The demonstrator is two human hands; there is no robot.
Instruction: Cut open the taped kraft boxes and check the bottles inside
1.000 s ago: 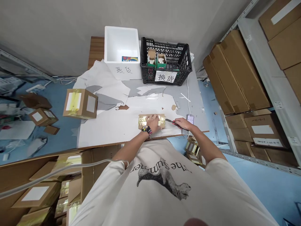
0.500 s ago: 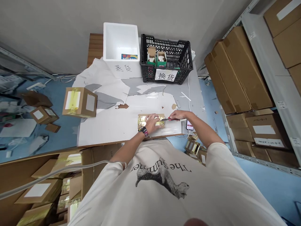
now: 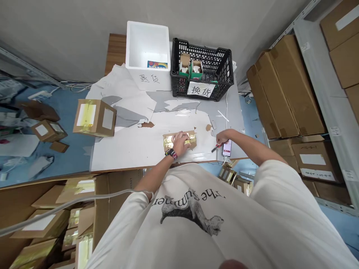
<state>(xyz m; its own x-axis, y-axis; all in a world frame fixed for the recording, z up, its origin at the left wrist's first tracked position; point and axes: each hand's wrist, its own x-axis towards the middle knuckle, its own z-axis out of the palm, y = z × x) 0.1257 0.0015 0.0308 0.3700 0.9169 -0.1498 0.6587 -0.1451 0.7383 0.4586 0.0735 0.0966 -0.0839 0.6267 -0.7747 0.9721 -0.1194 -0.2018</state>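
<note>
A small cardboard box (image 3: 192,137) with shiny yellowish tape lies near the table's front edge. My left hand (image 3: 180,143), with a watch on its wrist, rests on top of this box, fingers bent over it. To the right, my right hand (image 3: 223,136) is closed around a red and black cutter (image 3: 218,146), whose dark tip points down and left, apart from the box. Just below that hand a phone (image 3: 227,148) with a lit screen and a white cable lies at the table's edge.
A white foam box (image 3: 147,45) and a black crate (image 3: 221,71) holding small boxes stand at the table's back. A taped carton (image 3: 94,117) sits on the left. Shelving with cartons (image 3: 297,82) lines the right; a large box of parcels (image 3: 112,201) is at lower left.
My right hand has pulled the cutter away from the small box, to the right, near the phone. My left hand remains on the box. The camera view has shifted slightly.
</note>
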